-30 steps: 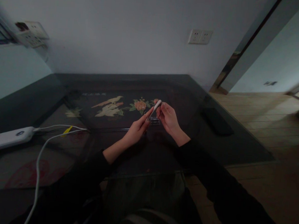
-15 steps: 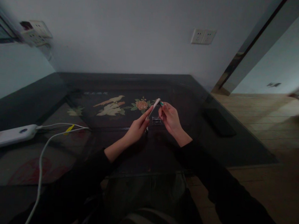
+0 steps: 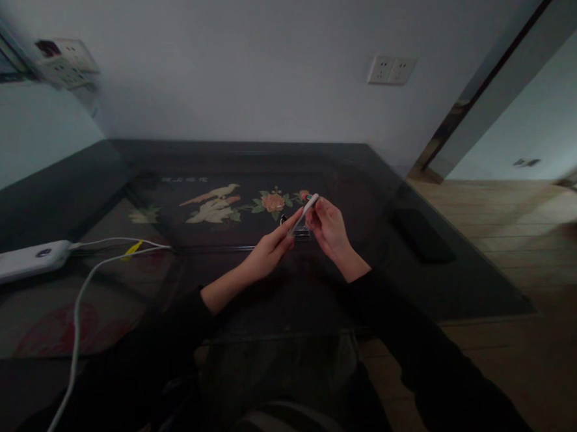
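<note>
Fingers of the left hand (image 3: 267,252) are pinched round the lower end of a thin white stick-shaped object with a green tip (image 3: 304,212), and the fingers of the right hand (image 3: 330,230) are pinched at its top end, right by the green bit. So both hands are closed on the same small stick, one low and one high, and it leans up and to the right between them. It is held in the air just above the dark glass-topped table with a bird and flower picture (image 3: 230,203), near the pink flower in that picture. It looks very light, and hard and stiff like plastic, since it stays straight with a hand at each end. It is smooth, so it could slip, and it is thin, so it might snap if bent. The best place to hold it seems to be the white middle and bottom part, with fingertips on both sides, not the little green tip. Just under the stick, on the table, sits a small clear ridged piece (image 3: 301,234); it is too dim to tell what it is. On the table, far to the left of the stick, lies a white power strip (image 3: 19,263) with a white cable (image 3: 81,294). To the right of the stick rests a flat black object (image 3: 419,234).
</note>
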Demonstrator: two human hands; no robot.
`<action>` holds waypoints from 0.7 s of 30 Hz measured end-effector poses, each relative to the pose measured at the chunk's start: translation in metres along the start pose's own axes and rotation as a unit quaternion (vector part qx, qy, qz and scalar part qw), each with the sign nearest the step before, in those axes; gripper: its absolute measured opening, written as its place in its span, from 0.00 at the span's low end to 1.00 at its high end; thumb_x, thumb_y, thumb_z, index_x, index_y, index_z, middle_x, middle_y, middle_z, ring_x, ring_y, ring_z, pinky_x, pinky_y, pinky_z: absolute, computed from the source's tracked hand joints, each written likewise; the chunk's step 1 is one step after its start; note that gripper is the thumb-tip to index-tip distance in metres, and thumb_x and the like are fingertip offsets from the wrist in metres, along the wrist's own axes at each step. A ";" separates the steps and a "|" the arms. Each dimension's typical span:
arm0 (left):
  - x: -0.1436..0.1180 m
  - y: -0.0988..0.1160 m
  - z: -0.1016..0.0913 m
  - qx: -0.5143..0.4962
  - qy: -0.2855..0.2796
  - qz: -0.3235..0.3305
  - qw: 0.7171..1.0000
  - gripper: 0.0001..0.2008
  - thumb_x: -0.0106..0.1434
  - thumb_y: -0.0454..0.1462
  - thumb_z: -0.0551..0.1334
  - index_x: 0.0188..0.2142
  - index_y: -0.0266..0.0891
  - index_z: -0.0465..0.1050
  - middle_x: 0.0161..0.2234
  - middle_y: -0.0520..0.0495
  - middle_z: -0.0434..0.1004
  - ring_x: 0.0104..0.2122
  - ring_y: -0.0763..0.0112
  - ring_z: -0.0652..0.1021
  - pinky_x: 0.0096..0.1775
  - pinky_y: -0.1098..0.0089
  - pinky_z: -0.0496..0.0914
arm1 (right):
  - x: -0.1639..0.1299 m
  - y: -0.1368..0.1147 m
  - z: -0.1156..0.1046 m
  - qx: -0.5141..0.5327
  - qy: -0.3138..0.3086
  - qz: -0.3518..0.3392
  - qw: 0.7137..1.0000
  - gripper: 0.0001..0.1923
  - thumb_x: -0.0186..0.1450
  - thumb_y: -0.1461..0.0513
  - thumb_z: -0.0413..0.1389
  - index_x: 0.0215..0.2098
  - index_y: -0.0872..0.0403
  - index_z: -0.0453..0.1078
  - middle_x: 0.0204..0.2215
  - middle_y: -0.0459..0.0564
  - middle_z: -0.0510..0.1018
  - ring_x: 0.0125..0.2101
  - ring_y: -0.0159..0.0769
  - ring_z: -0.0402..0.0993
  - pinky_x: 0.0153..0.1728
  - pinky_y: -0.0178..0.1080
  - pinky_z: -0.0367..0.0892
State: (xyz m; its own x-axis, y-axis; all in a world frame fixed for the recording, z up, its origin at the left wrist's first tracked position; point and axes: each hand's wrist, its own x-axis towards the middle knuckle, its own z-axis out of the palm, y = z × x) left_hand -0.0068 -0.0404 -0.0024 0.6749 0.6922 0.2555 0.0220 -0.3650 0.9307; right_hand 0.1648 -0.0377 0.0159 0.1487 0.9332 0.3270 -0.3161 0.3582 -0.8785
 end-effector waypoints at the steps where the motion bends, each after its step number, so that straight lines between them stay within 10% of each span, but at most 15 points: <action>1: 0.000 0.001 0.000 -0.009 -0.005 0.001 1.000 0.31 0.73 0.41 0.50 0.72 0.42 0.42 0.24 0.57 0.55 0.20 0.79 0.58 0.23 0.77 0.56 | 0.000 0.000 0.000 0.002 0.001 0.002 1.000 0.26 0.54 0.40 0.63 0.35 0.52 0.75 0.18 0.40 0.65 0.19 0.26 0.55 0.20 0.34 0.52; 21: 0.002 -0.003 -0.008 0.078 0.083 0.015 0.993 0.29 0.71 0.37 0.52 0.70 0.45 0.50 0.44 0.44 0.79 0.24 0.76 0.63 0.30 0.74 0.63 | -0.002 -0.004 0.003 -0.020 0.000 -0.004 1.000 0.26 0.54 0.38 0.62 0.27 0.51 0.66 0.16 0.39 0.64 0.18 0.26 0.53 0.20 0.35 0.49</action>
State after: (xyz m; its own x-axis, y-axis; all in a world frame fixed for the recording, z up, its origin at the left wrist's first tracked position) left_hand -0.0114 -0.0326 -0.0020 0.5460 0.7681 0.3346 0.1270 -0.4707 0.8731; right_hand 0.1630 -0.0410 0.0196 0.1518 0.9305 0.3333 -0.2765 0.3637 -0.8895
